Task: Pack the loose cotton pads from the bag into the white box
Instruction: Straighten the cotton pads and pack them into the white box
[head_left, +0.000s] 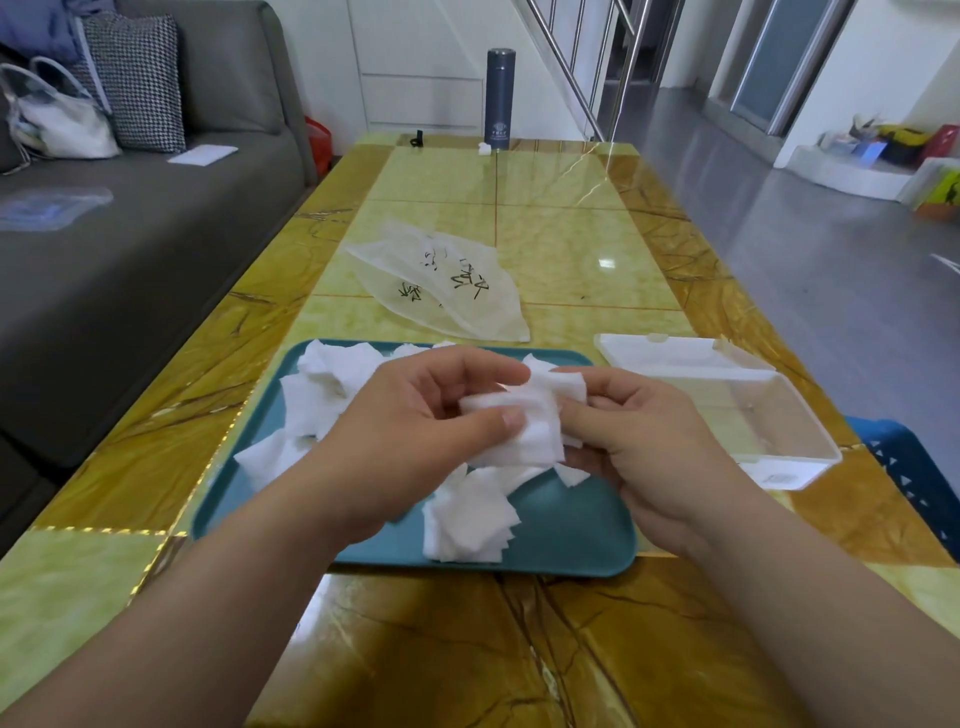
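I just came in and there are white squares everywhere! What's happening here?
A person is sorting cotton pads. The left hand and the right hand together hold a small stack of pads above the teal tray. More loose pads lie scattered on that tray. The bag lies flat on the table behind it. The white box sits open to the right of the tray, and no pads seem to be in it yet.
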